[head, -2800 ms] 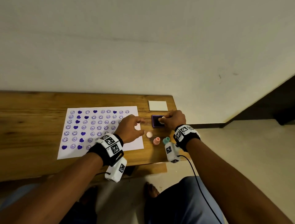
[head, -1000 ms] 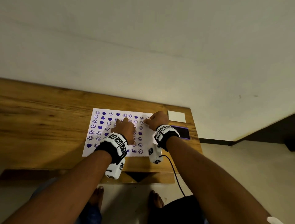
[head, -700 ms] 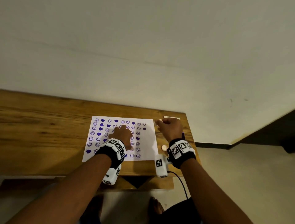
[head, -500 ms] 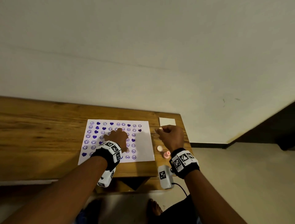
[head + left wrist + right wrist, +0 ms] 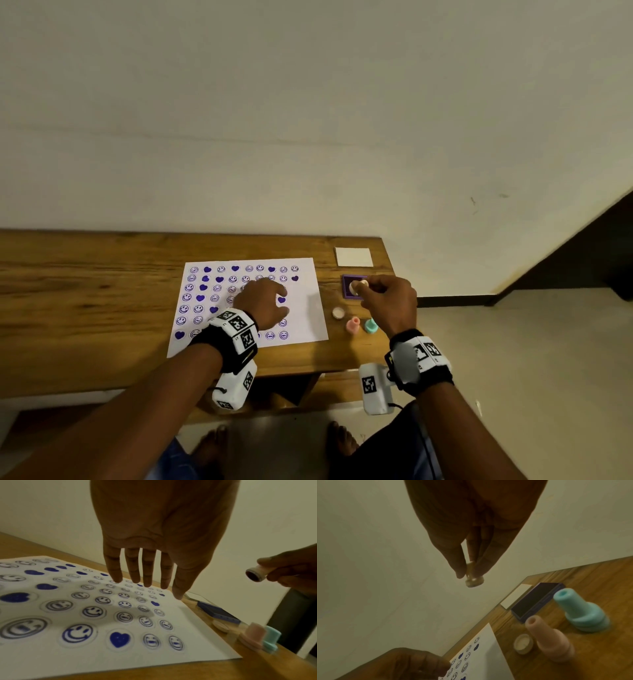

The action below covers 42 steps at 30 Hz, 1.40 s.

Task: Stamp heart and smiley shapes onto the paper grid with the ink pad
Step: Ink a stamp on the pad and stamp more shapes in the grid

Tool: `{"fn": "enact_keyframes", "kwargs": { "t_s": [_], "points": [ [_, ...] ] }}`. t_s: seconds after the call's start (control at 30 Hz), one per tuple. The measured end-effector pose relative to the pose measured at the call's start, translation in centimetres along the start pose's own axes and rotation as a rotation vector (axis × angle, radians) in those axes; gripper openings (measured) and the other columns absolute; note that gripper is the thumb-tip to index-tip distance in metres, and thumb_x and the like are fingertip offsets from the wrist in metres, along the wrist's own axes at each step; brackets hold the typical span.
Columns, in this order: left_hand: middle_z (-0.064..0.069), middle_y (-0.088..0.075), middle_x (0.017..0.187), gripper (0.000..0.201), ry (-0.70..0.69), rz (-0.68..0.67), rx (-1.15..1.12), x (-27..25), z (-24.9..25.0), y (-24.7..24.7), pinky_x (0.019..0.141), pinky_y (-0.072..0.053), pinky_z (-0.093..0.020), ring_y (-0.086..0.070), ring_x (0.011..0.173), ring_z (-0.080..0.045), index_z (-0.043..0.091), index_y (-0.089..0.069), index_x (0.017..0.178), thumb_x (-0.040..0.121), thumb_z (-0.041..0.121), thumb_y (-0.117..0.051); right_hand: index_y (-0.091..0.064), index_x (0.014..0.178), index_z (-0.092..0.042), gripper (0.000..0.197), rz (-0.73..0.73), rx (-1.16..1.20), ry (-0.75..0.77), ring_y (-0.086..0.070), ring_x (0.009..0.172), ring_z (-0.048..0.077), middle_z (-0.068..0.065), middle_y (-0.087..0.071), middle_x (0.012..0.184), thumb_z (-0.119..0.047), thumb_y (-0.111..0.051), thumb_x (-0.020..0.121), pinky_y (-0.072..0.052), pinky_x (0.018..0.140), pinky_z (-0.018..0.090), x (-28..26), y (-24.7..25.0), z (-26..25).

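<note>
A white paper grid [image 5: 308,308] filled with purple hearts and smileys lies on the wooden table [image 5: 85,294]. My left hand [image 5: 277,301] rests on it with straight, spread fingers [image 5: 147,574] and holds nothing. My right hand [image 5: 364,291] pinches a small round stamp [image 5: 474,580] by its stem between thumb and fingers. The stamp [image 5: 255,574] hangs in the air above the purple ink pad [image 5: 346,291], not touching it, its inked face tilted to the left. The ink pad [image 5: 536,600] lies open, right of the paper.
A pink stamp [image 5: 352,324], a teal stamp [image 5: 370,325] and a small round cap [image 5: 338,312] stand between the paper and the table's right edge. A white card [image 5: 354,257] lies behind the ink pad. The table ends just right of the pad.
My right hand has carried the stamp from the paper's right part across to above the ink pad. The left hand has stayed on the paper.
</note>
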<state>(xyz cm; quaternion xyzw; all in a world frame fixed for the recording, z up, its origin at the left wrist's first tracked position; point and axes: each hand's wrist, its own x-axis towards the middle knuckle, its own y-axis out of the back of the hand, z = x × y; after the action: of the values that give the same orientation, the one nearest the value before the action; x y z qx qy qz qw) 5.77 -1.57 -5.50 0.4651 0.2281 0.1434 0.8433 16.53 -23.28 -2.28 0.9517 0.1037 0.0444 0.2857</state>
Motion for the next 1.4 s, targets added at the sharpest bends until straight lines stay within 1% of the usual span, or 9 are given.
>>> {"fn": "enact_keyframes", "kwargs": {
  "t_s": [0.13, 0.3, 0.37, 0.47, 0.77, 0.9, 1.17, 1.33, 1.4],
  "points": [
    [-0.001, -0.059, 0.123, 0.038, -0.151, -0.001, -0.095, -0.3, 3.2, -1.9, 0.097, -0.045, -0.035, -0.056, 0.115, -0.02, 0.023, -0.064, 0.117, 0.081, 0.033, -0.07, -0.078, 0.088, -0.018, 0.019, -0.002, -0.035, -0.009, -0.073, 0.074, 0.018, -0.003, -0.075, 0.08, -0.036, -0.082, 0.08, -0.062, 0.076, 0.041, -0.3, 0.2, 1.3],
    [-0.006, -0.06, 0.121, 0.045, -0.262, -0.016, -0.124, 0.1, 6.8, -4.7, 0.091, -0.047, -0.032, -0.059, 0.108, -0.024, 0.021, -0.059, 0.126, 0.083, 0.026, -0.069, -0.078, 0.1, -0.014, 0.026, -0.008, -0.118, 0.023, -0.067, 0.081, 0.009, -0.004, -0.073, 0.087, -0.034, -0.08, 0.083, -0.048, 0.067, 0.015, -0.7, 0.5, 2.4],
    [-0.005, -0.06, 0.125, 0.048, -0.259, -0.009, -0.112, 0.5, 7.5, -5.6, 0.093, -0.048, -0.033, -0.058, 0.11, -0.024, 0.02, -0.059, 0.128, 0.081, 0.025, -0.069, -0.078, 0.101, -0.014, 0.027, -0.014, -0.11, 0.023, -0.066, 0.08, 0.006, -0.005, -0.072, 0.087, -0.034, -0.08, 0.083, -0.046, 0.065, 0.012, -0.7, 0.6, 2.8],
    [-0.003, -0.057, 0.126, 0.051, -0.257, -0.027, -0.085, 1.2, 7.8, -6.5, 0.096, -0.048, -0.037, -0.057, 0.112, -0.024, 0.024, -0.059, 0.124, 0.076, 0.021, -0.072, -0.078, 0.103, -0.014, 0.029, -0.015, -0.101, 0.017, -0.067, 0.081, 0.008, -0.004, -0.074, 0.089, -0.035, -0.08, 0.083, -0.052, 0.071, 0.018, -0.3, 0.6, 3.3],
    [0.003, -0.057, 0.104, 0.03, -0.286, -0.017, -0.043, 1.7, 7.3, -7.0, 0.075, -0.047, -0.029, -0.057, 0.092, -0.018, 0.023, -0.068, 0.101, 0.072, 0.023, -0.076, -0.078, 0.101, -0.016, 0.028, -0.005, -0.065, 0.02, -0.067, 0.082, 0.009, -0.003, -0.074, 0.089, -0.037, -0.08, 0.082, -0.055, 0.074, 0.023, 0.2, -0.3, 4.1],
    [0.007, -0.067, 0.098, 0.03, -0.29, 0.029, -0.169, 1.3, 7.2, -6.7, 0.075, -0.054, -0.033, -0.063, 0.087, -0.015, 0.027, -0.066, 0.102, 0.073, 0.027, -0.071, -0.078, 0.097, -0.019, 0.025, 0.002, -0.078, 0.031, -0.066, 0.08, 0.007, -0.006, -0.073, 0.085, -0.039, -0.08, 0.082, -0.047, 0.066, 0.015, 0.1, -0.6, 3.9],
    [0.001, -0.072, 0.094, 0.034, -0.217, 0.066, -0.53, 0.0, 7.9, -5.4, 0.072, -0.059, -0.028, -0.068, 0.077, -0.011, 0.019, -0.071, 0.106, 0.073, 0.011, -0.076, -0.078, 0.095, -0.018, 0.022, -0.04, -0.024, 0.072, -0.066, 0.079, 0.005, -0.007, -0.073, 0.084, -0.035, -0.08, 0.082, -0.055, 0.072, 0.024, -0.6, -0.7, 3.1],
    [0.003, -0.072, 0.091, 0.032, -0.218, 0.054, -0.656, -0.9, 8.2, -4.9, 0.062, -0.053, -0.01, -0.067, 0.072, -0.002, 0.019, -0.071, 0.107, 0.077, 0.008, -0.075, -0.079, 0.093, -0.019, 0.019, -0.037, -0.003, 0.114, -0.067, 0.075, 0.002, -0.011, -0.072, 0.079, -0.035, -0.079, 0.083, -0.055, 0.07, 0.021, -1.2, -0.9, 2.5],
    [0.003, -0.072, 0.091, 0.032, -0.224, 0.057, -0.682, -1.2, 8.2, -4.7, 0.064, -0.053, -0.01, -0.068, 0.075, -0.001, 0.018, -0.071, 0.108, 0.078, 0.009, -0.075, -0.079, 0.093, -0.019, 0.017, -0.046, 0.012, 0.126, -0.067, 0.072, 0.001, -0.012, -0.072, 0.078, -0.034, -0.079, 0.083, -0.055, 0.068, 0.021, -1.3, -0.9, 2.4]
  ]
}}
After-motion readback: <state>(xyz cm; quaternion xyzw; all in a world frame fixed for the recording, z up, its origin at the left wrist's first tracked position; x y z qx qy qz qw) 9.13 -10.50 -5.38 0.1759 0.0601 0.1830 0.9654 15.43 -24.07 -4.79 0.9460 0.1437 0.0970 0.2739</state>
